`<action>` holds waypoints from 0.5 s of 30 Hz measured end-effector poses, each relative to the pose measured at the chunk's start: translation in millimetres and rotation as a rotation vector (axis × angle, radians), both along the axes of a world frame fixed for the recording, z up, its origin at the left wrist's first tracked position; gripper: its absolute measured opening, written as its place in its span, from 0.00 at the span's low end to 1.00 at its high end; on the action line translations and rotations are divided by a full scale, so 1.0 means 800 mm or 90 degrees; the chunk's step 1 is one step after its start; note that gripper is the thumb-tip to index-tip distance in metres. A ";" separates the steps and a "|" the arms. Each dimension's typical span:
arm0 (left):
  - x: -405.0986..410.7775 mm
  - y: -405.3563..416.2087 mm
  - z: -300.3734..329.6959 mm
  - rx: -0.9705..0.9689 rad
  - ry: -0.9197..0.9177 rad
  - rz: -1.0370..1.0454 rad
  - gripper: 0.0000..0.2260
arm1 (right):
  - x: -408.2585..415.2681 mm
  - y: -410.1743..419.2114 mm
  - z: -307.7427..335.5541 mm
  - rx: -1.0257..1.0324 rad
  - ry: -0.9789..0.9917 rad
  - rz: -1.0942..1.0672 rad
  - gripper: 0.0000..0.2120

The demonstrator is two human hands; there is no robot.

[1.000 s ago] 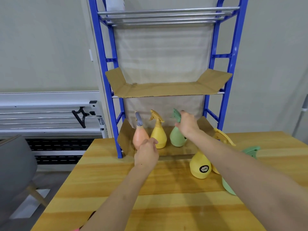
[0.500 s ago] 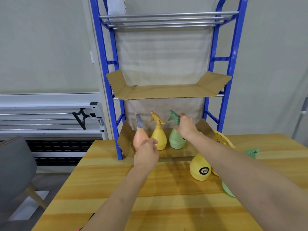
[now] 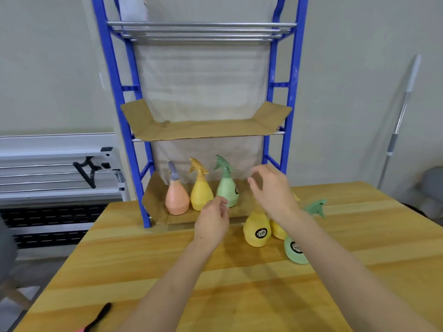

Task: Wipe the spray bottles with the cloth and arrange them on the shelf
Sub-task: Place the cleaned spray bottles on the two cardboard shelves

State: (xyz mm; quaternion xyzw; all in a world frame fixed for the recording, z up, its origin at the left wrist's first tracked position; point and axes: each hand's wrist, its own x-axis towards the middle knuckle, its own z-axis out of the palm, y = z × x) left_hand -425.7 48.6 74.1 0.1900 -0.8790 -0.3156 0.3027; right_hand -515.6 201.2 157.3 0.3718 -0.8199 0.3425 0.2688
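Our right hand (image 3: 273, 190) hangs in the air with its fingers (image 3: 254, 182) spread loosely and holding nothing, just right of the green bottle (image 3: 227, 188) on the bottom shelf (image 3: 211, 215). Our left hand (image 3: 212, 221) floats lower, fingers relaxed and a little parted, also holding nothing, its fingertips in front of that green bottle's base. On the cardboard-lined shelf we see three bottles upright in a row: an orange bottle (image 3: 177, 197) at left, a yellow bottle (image 3: 201, 190) in the middle, the green one at right. Under our right forearm on the counter (image 3: 143, 255) stand a second yellow bottle (image 3: 257, 230), another yellow one mostly hidden behind it, and a second green bottle (image 3: 294, 250), partly covered by the arm. The middle shelf (image 3: 206, 131) carries only cardboard. A black strap (image 3: 100, 315) lies at the counter's near edge.
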 end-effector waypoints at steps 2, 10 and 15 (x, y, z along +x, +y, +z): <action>-0.017 0.025 -0.005 0.026 0.001 -0.042 0.09 | -0.001 0.040 -0.010 -0.046 0.017 -0.023 0.07; -0.064 0.084 -0.024 0.064 -0.093 -0.058 0.26 | -0.010 0.149 -0.076 -0.099 -0.054 -0.141 0.12; -0.074 0.091 -0.028 0.046 -0.100 -0.037 0.19 | -0.013 0.167 -0.118 -0.063 -0.179 -0.147 0.23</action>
